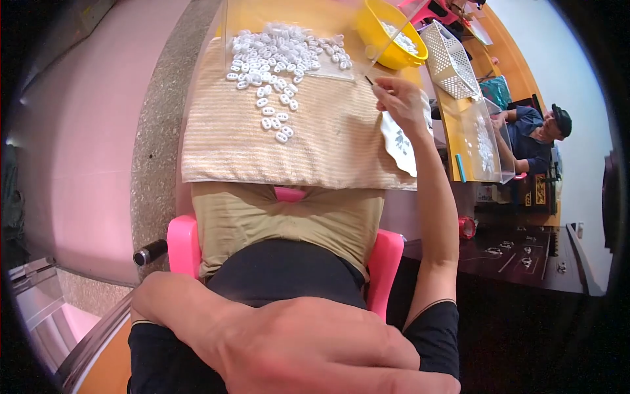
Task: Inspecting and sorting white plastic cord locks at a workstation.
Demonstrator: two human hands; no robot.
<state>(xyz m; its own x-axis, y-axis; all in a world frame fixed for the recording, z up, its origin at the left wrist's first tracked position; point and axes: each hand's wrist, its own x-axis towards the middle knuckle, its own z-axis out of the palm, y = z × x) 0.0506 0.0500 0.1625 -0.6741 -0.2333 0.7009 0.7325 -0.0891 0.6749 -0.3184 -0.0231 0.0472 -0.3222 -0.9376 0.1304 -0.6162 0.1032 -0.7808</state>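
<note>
My right hand [401, 104] is raised over the right side of the towel [328, 144], its fingers pinched on a thin dark-tipped stick [370, 81] whose kind I cannot make out. Below this hand lies a white scallop-edged dish [398, 146] with a grey leaf pattern, partly hidden by my forearm. My left hand [328, 335] is large and close in the lower part of the view, back of the hand up; its fingertips are out of sight. A heap of small white oval pieces with two holes [275, 52] lies on the towel's far left, trailing toward me.
A yellow basin [371, 39] with white pieces stands at the far right, beside a white perforated basket [448, 62]. Clear plastic panels [315, 20] rise behind the heap. Another person [533, 134] sits at the right table by more white pieces. Pink chair arms [185, 246] flank my lap.
</note>
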